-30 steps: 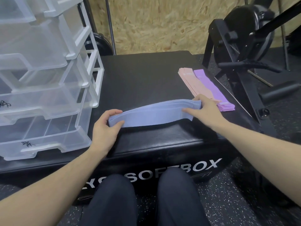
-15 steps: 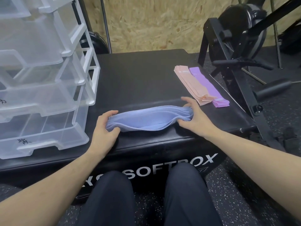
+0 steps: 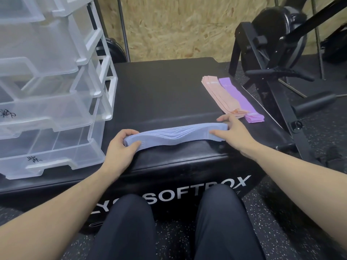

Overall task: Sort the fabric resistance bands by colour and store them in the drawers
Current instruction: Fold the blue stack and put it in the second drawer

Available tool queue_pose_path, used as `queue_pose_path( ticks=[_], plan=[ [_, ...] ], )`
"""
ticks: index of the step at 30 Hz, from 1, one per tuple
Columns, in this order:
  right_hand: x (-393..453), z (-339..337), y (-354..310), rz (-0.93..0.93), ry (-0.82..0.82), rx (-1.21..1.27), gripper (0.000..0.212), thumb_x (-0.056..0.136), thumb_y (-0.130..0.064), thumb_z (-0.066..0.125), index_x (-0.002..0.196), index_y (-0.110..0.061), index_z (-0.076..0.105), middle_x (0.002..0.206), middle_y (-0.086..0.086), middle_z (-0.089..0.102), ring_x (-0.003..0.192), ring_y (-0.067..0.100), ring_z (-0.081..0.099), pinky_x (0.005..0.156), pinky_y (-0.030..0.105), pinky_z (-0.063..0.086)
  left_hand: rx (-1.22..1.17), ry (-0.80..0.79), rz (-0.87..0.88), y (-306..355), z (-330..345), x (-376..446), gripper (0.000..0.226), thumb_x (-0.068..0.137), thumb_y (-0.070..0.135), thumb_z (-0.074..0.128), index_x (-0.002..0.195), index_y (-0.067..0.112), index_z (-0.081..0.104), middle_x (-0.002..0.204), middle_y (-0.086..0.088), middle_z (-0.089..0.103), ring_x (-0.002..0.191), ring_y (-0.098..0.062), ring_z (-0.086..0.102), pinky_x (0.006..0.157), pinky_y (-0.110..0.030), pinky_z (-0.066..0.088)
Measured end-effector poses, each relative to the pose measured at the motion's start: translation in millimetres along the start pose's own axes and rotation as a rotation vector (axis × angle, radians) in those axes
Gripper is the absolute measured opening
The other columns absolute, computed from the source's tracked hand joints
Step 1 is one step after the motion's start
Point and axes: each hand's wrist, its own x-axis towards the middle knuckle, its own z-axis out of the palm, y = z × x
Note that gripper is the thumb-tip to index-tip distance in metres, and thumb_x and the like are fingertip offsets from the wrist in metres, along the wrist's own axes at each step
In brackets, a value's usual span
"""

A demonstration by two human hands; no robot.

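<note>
The stack of soft blue-lilac fabric resistance bands (image 3: 174,135) lies near the front edge of the black padded box (image 3: 159,94), the left hand (image 3: 120,145) and right hand (image 3: 232,132) pinching its 2 ends, which seems the right hold, because such light, limp layers probably sag and slide apart.

Matt cloth bands (image 3: 174,135) lie on a smooth black padded box (image 3: 159,94) beside glossy clear plastic drawers (image 3: 47,113).
</note>
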Motion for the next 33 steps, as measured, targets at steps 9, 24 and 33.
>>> queue_pose_path(
  ticks=[9, 24, 33],
  plan=[
    [-14, 10, -52, 0.01, 0.054, -0.058, 0.071, 0.084, -0.014, 0.068, 0.142, -0.026, 0.028, 0.13, -0.002, 0.037, 0.093, 0.021, 0.053, 0.064, 0.026, 0.041, -0.306, -0.036, -0.234, 28, 9, -4, 0.036, 0.091, 0.0, 0.052, 0.117, 0.024, 0.058, 0.12, -0.011, 0.058, 0.088, -0.029, 0.073, 0.063, -0.028, 0.061],
    [-77, 104, -118, -0.151, -0.161, -0.077, 0.085, 0.082, -0.021, 0.069, 0.147, -0.037, 0.017, 0.087, -0.01, 0.055, 0.08, 0.017, 0.06, 0.073, 0.032, 0.05, -0.485, -0.164, -0.356, 65, 26, -31, 0.02, 0.096, 0.011, 0.055, 0.115, 0.009, 0.055, 0.106, -0.01, 0.071, 0.081, -0.018, 0.075, 0.071, -0.034, 0.062],
    [-76, 105, -109, -0.029, -0.478, 0.107, 0.079, 0.083, -0.019, 0.065, 0.148, -0.041, 0.026, 0.105, -0.012, 0.071, 0.098, 0.018, 0.068, 0.087, 0.027, 0.049, -0.437, -0.167, -0.371, 42, 15, -27, 0.058, 0.074, 0.024, 0.084, 0.12, 0.021, 0.048, 0.119, -0.006, 0.063, 0.096, -0.018, 0.073, 0.079, -0.033, 0.062]
  ],
)
